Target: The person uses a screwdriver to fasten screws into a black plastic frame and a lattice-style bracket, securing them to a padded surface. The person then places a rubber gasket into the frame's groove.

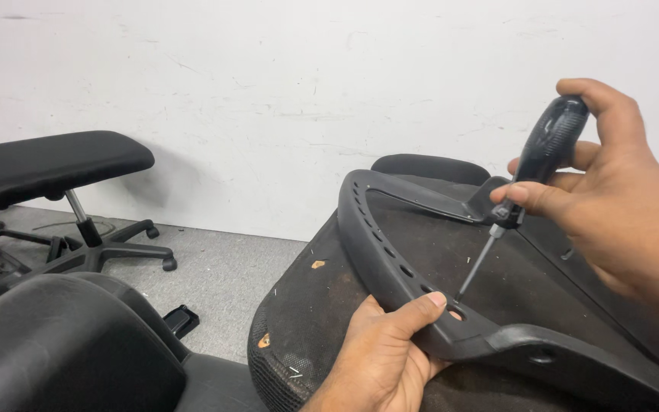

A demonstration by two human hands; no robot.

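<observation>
1. Nearest, the left hand (379, 355) clamps the black plastic chair frame (390, 259), thumb pressed beside a screw hole (455, 314).
2. Right hand (612, 191) wraps its fingers around the black-handled screwdriver (524, 183), tip set at that hole.
3. Frame lies on an upturned seat cushion (306, 320); a chair base (85, 244) stands left on grey carpet.

Two bare hands (379, 358), no sleeves, short trimmed nails.

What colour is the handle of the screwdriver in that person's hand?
Black. The screwdriver handle, gripped by the right hand, shows clearly in the head view.
</observation>
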